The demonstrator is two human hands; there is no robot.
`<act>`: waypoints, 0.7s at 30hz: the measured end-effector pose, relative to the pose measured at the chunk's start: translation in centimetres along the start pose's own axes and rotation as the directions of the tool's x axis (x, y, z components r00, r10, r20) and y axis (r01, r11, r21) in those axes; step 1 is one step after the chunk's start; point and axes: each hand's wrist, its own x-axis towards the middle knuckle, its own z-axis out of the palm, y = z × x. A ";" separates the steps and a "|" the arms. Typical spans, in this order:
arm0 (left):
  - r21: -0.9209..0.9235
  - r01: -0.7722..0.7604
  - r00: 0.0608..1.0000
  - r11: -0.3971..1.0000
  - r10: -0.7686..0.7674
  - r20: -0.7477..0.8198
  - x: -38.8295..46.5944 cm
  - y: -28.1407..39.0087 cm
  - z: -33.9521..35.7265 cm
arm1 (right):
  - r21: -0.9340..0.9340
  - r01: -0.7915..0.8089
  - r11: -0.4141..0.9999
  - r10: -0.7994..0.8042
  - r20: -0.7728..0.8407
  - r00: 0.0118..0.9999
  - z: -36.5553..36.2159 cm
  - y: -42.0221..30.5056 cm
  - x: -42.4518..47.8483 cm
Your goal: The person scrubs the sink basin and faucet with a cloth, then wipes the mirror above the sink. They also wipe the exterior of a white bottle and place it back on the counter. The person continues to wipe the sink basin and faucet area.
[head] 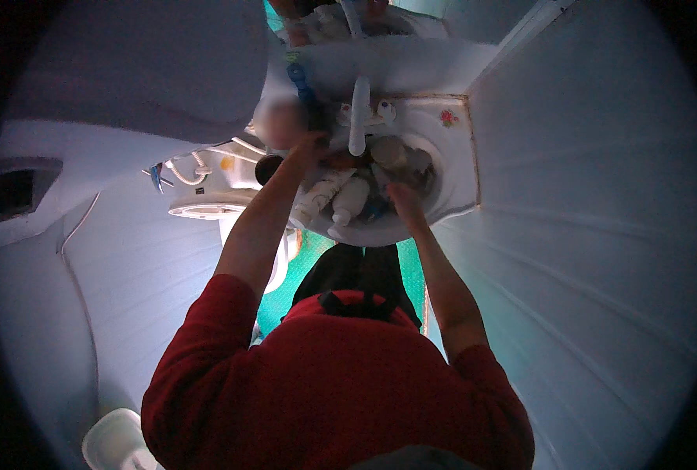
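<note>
A white washbasin point(451, 197) full of bottles and containers lies before me. My left hand point(309, 151) is at its far left part, beside dark items; whether it grips one cannot be told. Over the right part of the bowl, my right hand point(404, 200) reaches down among the containers, its fingertips partly hidden. Two white bottles, one with dark markings point(324, 197) and one plain point(351, 198), lean at the basin's near left. A pale round container point(388, 151) sits behind my right hand. The white faucet spout point(357, 120) extends over the bowl between my hands.
A mirror point(407, 61) stands behind the basin. To the left are a dark round object point(268, 170), a shower hose point(189, 174) and a toilet seat point(207, 210). A panelled wall point(560, 194) rises close on the right. A white bin point(116, 440) stands at the lower left.
</note>
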 end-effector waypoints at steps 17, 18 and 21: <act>-0.265 0.368 0.806 0.891 -0.448 -0.387 0.2 -9.2 5.7 | -0.085 0.007 0.996 -0.001 0.069 0.998 -0.3 -0.9 0.7; -0.323 0.365 0.800 0.873 -0.472 -0.371 0.0 -8.2 6.3 | -0.201 0.009 0.980 0.001 0.047 0.999 -0.8 -1.4 1.0; -0.473 0.304 0.842 0.827 -0.466 -0.273 -2.4 -2.5 7.1 | -0.277 0.230 0.933 -0.276 -0.141 0.951 -0.6 -2.0 2.1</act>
